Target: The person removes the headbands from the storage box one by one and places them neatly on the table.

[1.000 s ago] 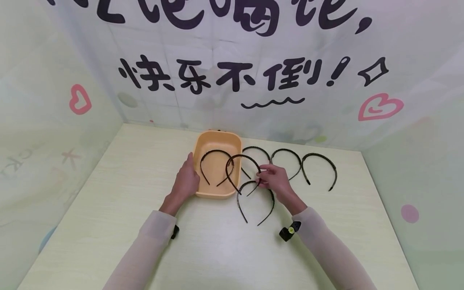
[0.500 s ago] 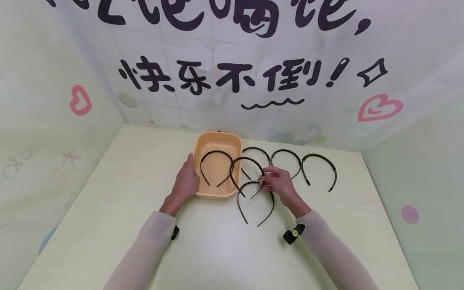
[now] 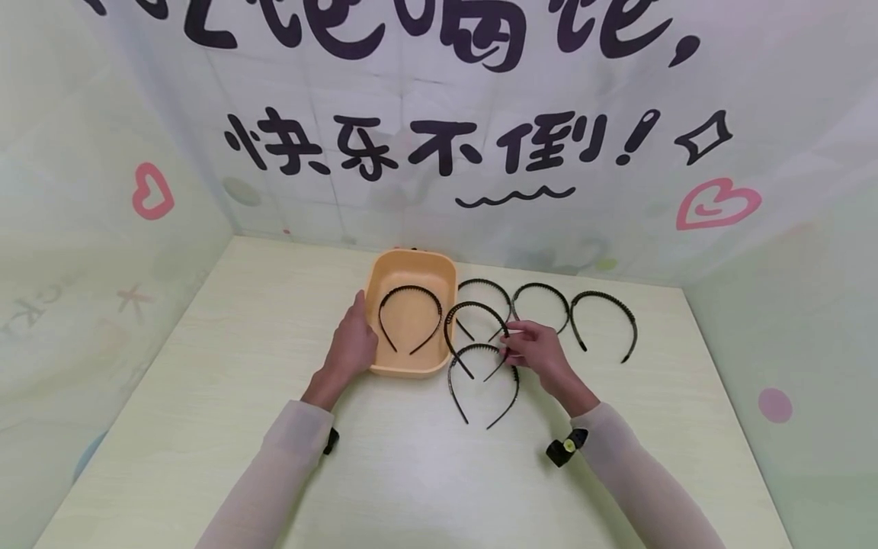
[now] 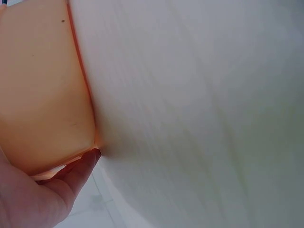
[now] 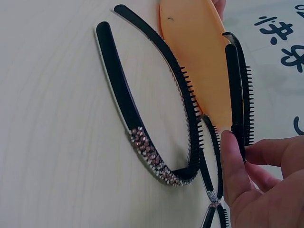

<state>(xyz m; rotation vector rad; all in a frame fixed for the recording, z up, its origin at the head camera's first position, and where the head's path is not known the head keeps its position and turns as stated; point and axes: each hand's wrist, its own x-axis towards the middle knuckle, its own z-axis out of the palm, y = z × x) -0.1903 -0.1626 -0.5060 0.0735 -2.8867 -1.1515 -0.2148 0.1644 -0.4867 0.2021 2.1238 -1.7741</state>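
My left hand (image 3: pixel 353 339) holds the left side of an orange plastic tray (image 3: pixel 411 371); in the left wrist view its fingers (image 4: pixel 78 178) lie against the tray's outer wall. One black toothed headband (image 3: pixel 410 288) lies inside the tray. Between thumb and fingers my right hand (image 3: pixel 542 352) pinches another black headband (image 3: pixel 475 305) by one arm, just right of the tray. That held headband overlaps a headband on the table (image 3: pixel 516 389) in the head view. In the right wrist view, the nearest table headband (image 5: pixel 152 156) shows sparkling stones along its band.
Three more headbands lie in a row right of the tray: one beside it (image 3: pixel 483 280), a middle one (image 3: pixel 542 285) and one at the far right (image 3: pixel 634 320). A printed wall sheet (image 3: pixel 384 213) closes off the back of the pale table (image 3: pixel 411 473).
My right hand has moved right and slightly nearer, carrying the pinched headband from over the tray's right edge to mostly beside it. The left hand and tray stay put.
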